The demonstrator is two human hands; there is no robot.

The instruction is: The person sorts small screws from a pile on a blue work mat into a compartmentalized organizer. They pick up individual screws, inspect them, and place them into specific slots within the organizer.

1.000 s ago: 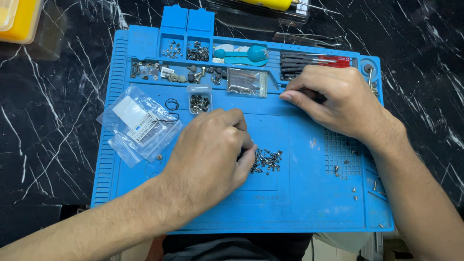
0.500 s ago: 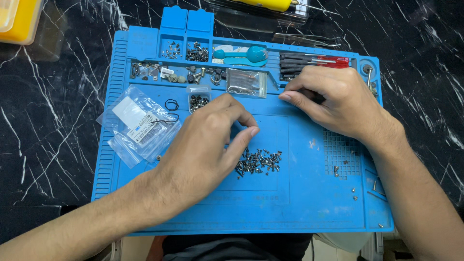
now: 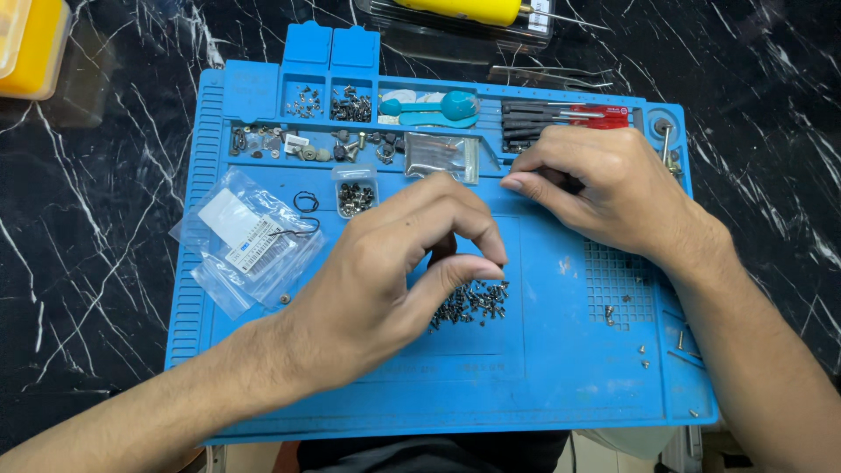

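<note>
My left hand (image 3: 377, 289) hovers over the middle of the blue work mat (image 3: 561, 385). Its thumb and fingertips are pinched together just above a small heap of tiny dark screws (image 3: 471, 305). Anything between the fingertips is too small to see. My right hand (image 3: 613, 197) rests on the mat at the upper right, below a row of small screwdrivers (image 3: 561, 118). Its fingers are curled around a small dark object that is mostly hidden under the hand.
Clear plastic bags (image 3: 250, 236) lie at the mat's left. A small clear box of screws (image 3: 355, 194), a black ring (image 3: 306, 202) and trays of parts (image 3: 350, 105) sit along the top. Loose screws (image 3: 611, 313) dot the right side. A yellow tool (image 3: 464, 10) lies beyond the mat.
My left hand has lifted off the screw heap and drawn its fingers into a pinch, uncovering the heap. My right hand has stayed nearly still.
</note>
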